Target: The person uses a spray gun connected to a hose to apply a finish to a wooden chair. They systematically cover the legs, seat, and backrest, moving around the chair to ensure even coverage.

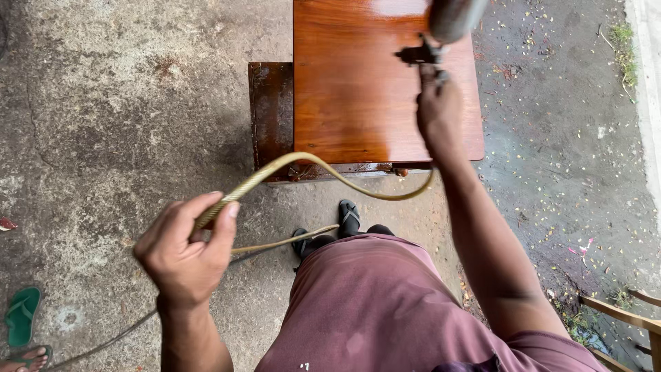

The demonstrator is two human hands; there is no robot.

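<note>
Maroon shirt [372, 303] nearest cam, filling bottom centre. Black sandals [330, 231] just beyond, on concrete ground [103, 103].

Left hand [184, 251], near left: fingers curled round tan air hose [289, 165], thumb pressed on top. Clamped on hose, holding slack up off ground. Hose arcs right and far toward right hand; second run drops back past sandals.

Right hand [441, 114], far centre-right, arm extended: wrapped on grip of spray gun [430, 48], gun held over wood panel [372, 83]. Hands well apart.

Panel: glossy red-brown, looks wet w/ finish, lying flat on dark stained support [272, 117] that shows at left and near edges.

Handling, judged:
- Hose: soft, flexible, light; likely springy, wants to swing. Take mid-span, as held, to keep clear of wet face.
- Gun: rigid metal, top-heavy w/ cup [454, 17]. Take at pistol grip only.
- Panel: stiff, prob. heavy; surface slippery and easily marred. Take by edges or underside.

Hidden / unclear:
- Cup cut off by top edge of frame, blurred.
- Nozzle and trigger finger too small to tell; no spray visible.
- Hose-to-gun joint masked by right hand.
- Support legs not seen.
- Green sandal [22, 315] and another person's foot [27, 358] at near-left corner, cut off.
- Wooden frame [620, 317] at near right, partial.
</note>
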